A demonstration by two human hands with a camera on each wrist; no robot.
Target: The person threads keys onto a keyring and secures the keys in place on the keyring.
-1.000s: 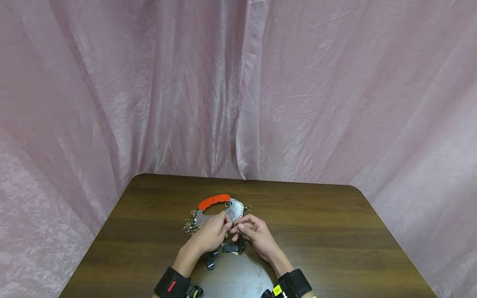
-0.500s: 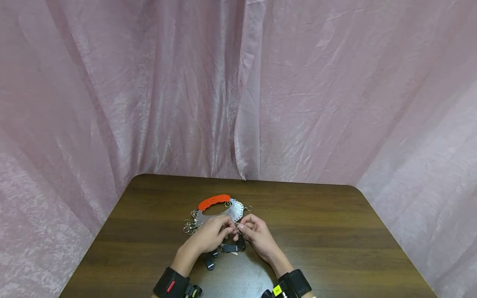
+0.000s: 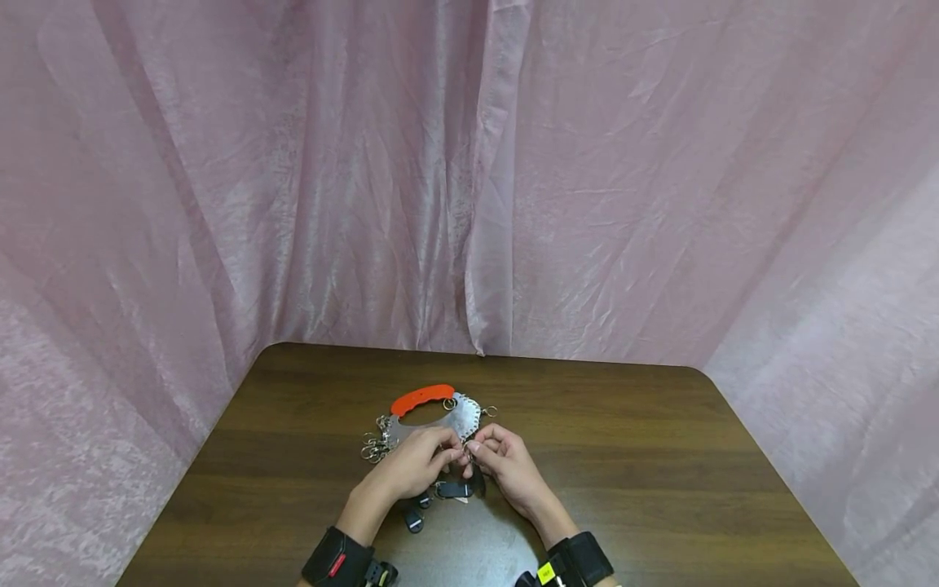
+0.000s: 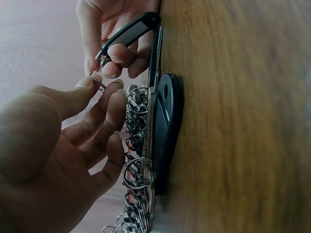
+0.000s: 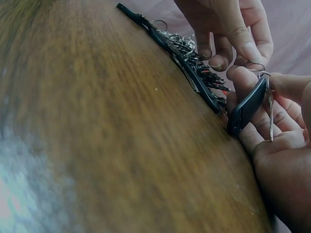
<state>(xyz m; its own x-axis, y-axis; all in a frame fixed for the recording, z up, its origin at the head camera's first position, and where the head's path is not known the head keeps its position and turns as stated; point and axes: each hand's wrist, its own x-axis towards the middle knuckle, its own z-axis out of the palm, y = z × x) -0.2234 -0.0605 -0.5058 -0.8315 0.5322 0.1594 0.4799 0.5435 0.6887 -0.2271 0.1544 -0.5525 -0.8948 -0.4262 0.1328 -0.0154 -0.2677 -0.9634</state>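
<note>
In the head view my left hand [image 3: 416, 458] and right hand [image 3: 506, 461] meet over the lower edge of a silver plate holder [image 3: 464, 414] with an orange handle [image 3: 423, 398]. Between thumb and fingertip, the left hand pinches a small metal ring [image 4: 98, 84]. My right hand holds a black key tag [image 5: 249, 108] near its loop. A flat key [image 5: 271, 114] hangs beside the tag, over the right palm. How ring and tag are linked is too small to tell.
Several rings and clips [image 3: 376, 447] hang along the holder's left side. More black key tags [image 3: 413, 519] lie by the left wrist, and another tag [image 3: 455, 489] lies below the hands. Everything rests on a brown wooden table [image 3: 645, 456] before a pink curtain [image 3: 623, 204].
My left hand's fingertips have shifted slightly right, closer to the right hand's fingers. The right hand and the holder have hardly moved.
</note>
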